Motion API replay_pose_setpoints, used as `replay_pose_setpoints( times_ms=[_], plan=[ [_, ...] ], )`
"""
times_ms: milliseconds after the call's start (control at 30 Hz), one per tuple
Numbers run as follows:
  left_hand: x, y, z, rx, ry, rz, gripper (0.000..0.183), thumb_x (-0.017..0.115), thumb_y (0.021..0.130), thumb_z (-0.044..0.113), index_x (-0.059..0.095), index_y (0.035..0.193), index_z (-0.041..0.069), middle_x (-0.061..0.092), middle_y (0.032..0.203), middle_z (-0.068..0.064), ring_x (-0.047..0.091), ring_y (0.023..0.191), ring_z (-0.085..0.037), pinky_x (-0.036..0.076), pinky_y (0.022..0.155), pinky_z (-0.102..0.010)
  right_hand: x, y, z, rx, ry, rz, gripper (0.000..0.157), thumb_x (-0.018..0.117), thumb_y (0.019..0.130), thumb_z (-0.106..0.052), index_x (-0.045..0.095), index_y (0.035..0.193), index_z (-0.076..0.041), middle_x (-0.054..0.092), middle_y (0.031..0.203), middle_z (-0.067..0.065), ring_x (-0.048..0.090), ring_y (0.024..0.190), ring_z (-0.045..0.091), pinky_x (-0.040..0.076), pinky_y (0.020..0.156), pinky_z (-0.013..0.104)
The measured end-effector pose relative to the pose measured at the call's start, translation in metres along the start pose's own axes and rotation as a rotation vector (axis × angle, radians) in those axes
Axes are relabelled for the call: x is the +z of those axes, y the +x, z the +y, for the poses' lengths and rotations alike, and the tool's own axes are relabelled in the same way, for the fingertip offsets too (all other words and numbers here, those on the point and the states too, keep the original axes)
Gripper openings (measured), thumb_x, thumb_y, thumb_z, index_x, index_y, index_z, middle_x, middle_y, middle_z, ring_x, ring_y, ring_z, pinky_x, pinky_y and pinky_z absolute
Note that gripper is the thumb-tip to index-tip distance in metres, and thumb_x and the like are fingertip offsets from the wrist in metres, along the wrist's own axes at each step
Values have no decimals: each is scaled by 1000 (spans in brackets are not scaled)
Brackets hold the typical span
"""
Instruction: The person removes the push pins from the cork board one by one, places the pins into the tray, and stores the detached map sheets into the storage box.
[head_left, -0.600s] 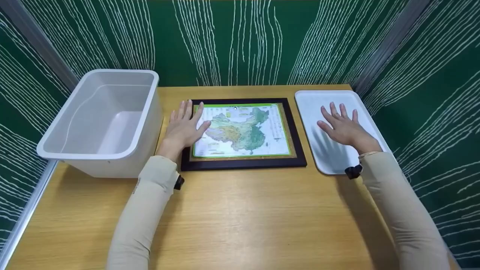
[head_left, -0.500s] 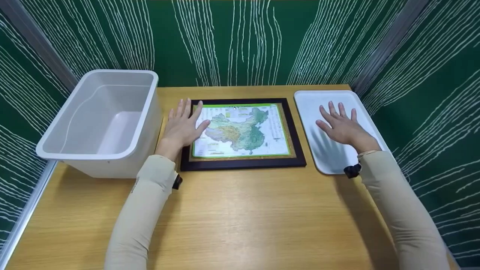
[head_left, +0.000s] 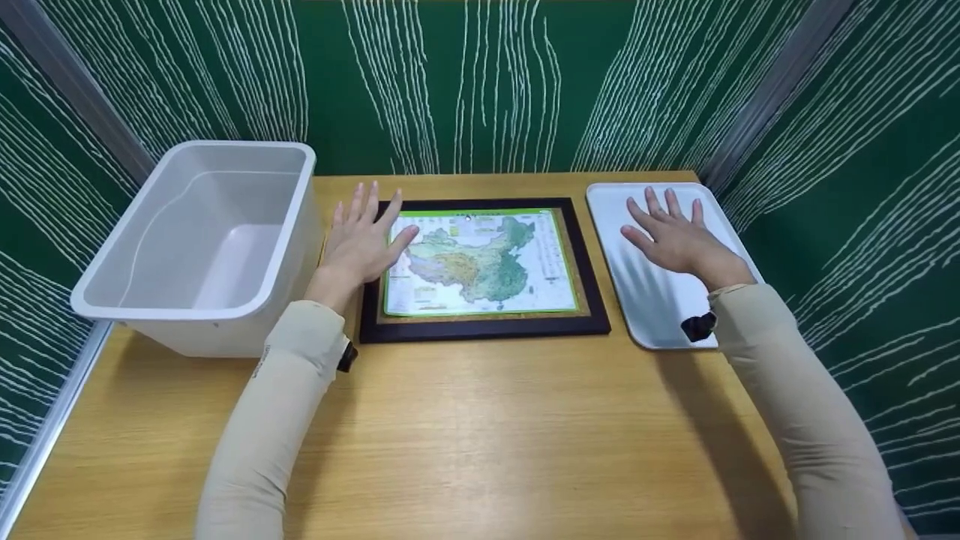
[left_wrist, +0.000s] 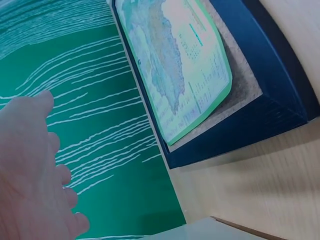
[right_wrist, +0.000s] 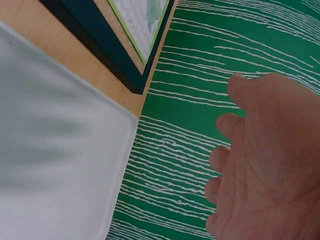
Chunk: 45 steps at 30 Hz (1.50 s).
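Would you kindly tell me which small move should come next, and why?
Probably lower the left hand onto the left edge of the dark frame: that hand hovers over this side, fingers spread and holding nothing, while the right hand hangs farther off, above the white tray.

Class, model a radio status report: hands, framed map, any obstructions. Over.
Left hand, right hand: spread, empty. Map inside dark frame. Left hand partly hides frame in head view.
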<state>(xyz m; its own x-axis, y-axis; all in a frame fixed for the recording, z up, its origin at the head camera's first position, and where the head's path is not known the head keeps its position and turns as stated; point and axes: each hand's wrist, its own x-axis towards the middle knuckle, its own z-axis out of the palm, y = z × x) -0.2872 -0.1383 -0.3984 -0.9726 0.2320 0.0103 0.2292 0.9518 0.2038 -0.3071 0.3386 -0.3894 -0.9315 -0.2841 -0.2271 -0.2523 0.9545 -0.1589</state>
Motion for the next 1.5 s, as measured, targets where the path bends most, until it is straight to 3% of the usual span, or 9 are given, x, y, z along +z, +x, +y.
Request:
replay_pose_setpoints(
  times_ms=[300,433,567,767,967,1200,1300,1500],
  plan=[
    [-6,4,2,-2,-28,9,79,26,103,65,-1,165,22,-12,169,-11,-17,154,-29,-10,121,-50,-10,19,-31,-59,-40,-22,80,13,102,-69,5,165,-19,-9,168,15,-21,151,37,-23,112,63],
    [-8,5,5,3,-100,-10,80,27,104,63,-1,165,20,-12,169,-12,-17,153,-28,-9,122,-50,-15,30,-49,-144,70,-11,79,18,104,-66,8,165,-17,-10,168,12,-23,151,33,-20,114,62],
    [-11,6,7,7,-191,-52,81,30,105,61,-3,164,17,-12,169,-13,-16,153,-29,-6,122,-52,-17,45,-67,-219,223,-2,79,32,105,-61,12,164,-14,-7,169,10,-18,152,31,-12,118,59],
    [-19,9,9,9,-280,-152,84,44,105,53,0,164,14,-4,168,-20,-8,154,-37,5,122,-55,-13,69,-94,-239,401,29,68,53,106,-37,22,164,-19,14,169,5,16,153,29,22,121,52],
    [-20,10,9,-17,-289,-180,80,55,104,43,13,164,11,12,167,-22,8,154,-38,15,121,-56,-5,93,-121,-231,523,49,56,55,106,-27,38,158,-11,40,159,11,36,146,29,32,117,47],
    [-11,9,5,-103,-268,-178,73,57,103,41,28,161,9,19,166,-22,14,153,-40,19,120,-58,13,120,-148,-241,490,85,45,57,105,-18,53,147,-5,53,147,14,53,131,33,43,109,44],
    [-3,8,3,-95,-247,-197,69,57,103,40,34,159,6,21,164,-25,21,150,-42,21,119,-58,23,131,-158,-229,483,126,42,57,104,-17,57,144,-5,56,142,13,56,126,31,46,106,43],
    [17,7,5,-63,-252,-244,64,58,102,35,40,155,5,23,162,-27,20,150,-44,22,119,-57,45,151,-165,-195,562,208,37,56,102,-9,63,137,-1,62,136,15,60,122,27,49,103,41]
  ],
)
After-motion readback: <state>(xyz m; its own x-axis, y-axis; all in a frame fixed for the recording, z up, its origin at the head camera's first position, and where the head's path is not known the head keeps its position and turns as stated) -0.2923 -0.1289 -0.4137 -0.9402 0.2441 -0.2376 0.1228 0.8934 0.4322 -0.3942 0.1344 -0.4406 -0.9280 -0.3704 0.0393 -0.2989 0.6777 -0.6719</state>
